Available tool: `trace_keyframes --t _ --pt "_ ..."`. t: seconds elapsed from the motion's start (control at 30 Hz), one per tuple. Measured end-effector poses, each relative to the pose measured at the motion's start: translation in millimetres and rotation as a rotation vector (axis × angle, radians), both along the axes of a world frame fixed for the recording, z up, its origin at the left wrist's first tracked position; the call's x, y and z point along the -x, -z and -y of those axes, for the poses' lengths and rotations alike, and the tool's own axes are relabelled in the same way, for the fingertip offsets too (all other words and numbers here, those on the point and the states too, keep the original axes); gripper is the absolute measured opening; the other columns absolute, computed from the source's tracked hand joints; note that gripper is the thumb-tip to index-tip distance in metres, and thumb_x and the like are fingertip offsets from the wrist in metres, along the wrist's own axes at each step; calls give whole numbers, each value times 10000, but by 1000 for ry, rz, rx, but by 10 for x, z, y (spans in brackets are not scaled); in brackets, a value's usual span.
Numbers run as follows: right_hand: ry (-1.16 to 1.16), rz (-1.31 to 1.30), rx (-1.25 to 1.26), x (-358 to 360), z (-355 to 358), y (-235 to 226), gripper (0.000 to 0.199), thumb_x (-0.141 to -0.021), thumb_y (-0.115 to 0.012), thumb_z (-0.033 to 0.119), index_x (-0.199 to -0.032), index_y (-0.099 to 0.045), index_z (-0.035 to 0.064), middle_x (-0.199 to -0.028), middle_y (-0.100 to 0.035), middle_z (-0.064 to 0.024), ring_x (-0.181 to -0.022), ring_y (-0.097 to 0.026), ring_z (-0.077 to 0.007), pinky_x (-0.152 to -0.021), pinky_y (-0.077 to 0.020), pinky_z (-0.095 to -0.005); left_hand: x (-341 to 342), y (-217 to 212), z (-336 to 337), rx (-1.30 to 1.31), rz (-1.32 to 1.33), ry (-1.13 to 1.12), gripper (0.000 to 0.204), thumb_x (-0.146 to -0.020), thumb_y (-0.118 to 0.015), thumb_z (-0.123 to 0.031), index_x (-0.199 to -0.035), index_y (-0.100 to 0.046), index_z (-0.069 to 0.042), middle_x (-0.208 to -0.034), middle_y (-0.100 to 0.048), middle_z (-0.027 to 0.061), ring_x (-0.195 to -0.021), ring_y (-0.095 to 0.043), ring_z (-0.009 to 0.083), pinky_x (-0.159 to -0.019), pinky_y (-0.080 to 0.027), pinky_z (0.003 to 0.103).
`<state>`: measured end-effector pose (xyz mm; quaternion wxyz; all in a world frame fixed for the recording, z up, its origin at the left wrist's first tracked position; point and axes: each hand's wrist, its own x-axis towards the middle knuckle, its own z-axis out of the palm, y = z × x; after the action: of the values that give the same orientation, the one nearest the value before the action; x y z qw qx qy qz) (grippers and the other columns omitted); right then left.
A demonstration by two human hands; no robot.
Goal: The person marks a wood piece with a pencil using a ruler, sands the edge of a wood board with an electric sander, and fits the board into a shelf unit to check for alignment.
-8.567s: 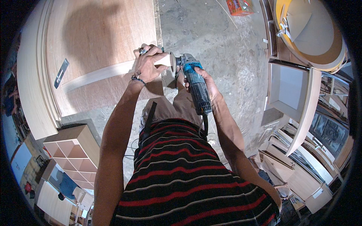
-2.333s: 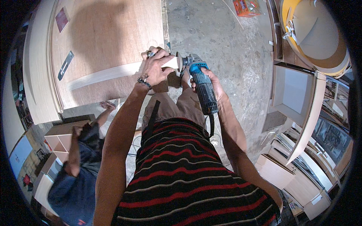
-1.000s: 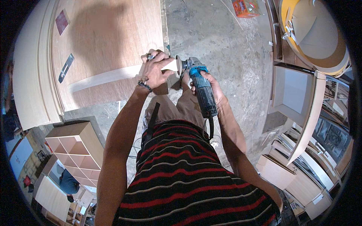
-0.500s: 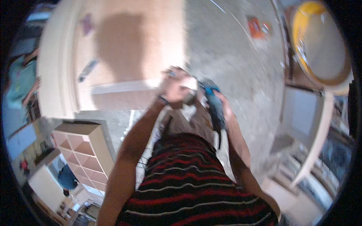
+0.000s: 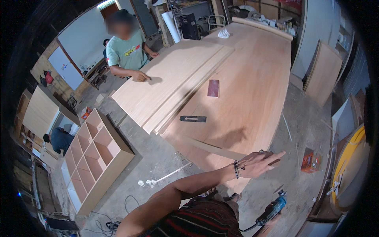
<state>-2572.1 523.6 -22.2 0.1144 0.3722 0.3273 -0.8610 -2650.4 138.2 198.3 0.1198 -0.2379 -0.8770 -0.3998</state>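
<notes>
Even, soft workshop light; sharp centre, fisheye-bent dark rim.

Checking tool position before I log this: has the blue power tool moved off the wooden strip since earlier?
Yes. The blue power tool now hangs low in the right hand, below the big panel's edge, off the wooden strip.

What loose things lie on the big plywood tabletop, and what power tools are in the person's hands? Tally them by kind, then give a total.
Dark flat hand plane: 1
Dark red rectangular sanding sheet: 1
Crumpled white cloth: 1
Long thin wooden strip under the left hand: 1
Blue power tool at the right hand: 1
Total: 5
</notes>
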Motion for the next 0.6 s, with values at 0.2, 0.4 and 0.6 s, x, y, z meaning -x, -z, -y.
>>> trace_keyframes --t 0.2,0.4,0.6 --pt "33 -107 -303 39 252 -493 671 -988 -526 708 -1329 -606 136 -969 -691 -48 -743 -669 -216 -672 -581 -358 -228 -924 271 153 17 -19 558 -997 -598 -231 -1517 -423 -131 -944 -674 245 -817 -687 447 -709 -545 546" --pt "-57 -199 -421 188 429 -695 660 -987 -530 709 -1301 -613 134 -956 -686 -52 -760 -670 -220 -692 -580 -363 -837 -1531 375 108 -127 -133 255 -1021 -572 -227 -1237 -523 -102 -794 -675 176 -693 -678 450 -593 -528 537" --pt "-182 -255 -443 463 366 -792 649 -987 -533 709 -1273 -620 133 -942 -681 -55 -776 -671 -224 -711 -578 -369 -1334 -1340 285 216 -64 -475 210 -1024 -646 -295 -993 -580 -98 -739 -627 165 -629 -642 405 -582 -507 501"
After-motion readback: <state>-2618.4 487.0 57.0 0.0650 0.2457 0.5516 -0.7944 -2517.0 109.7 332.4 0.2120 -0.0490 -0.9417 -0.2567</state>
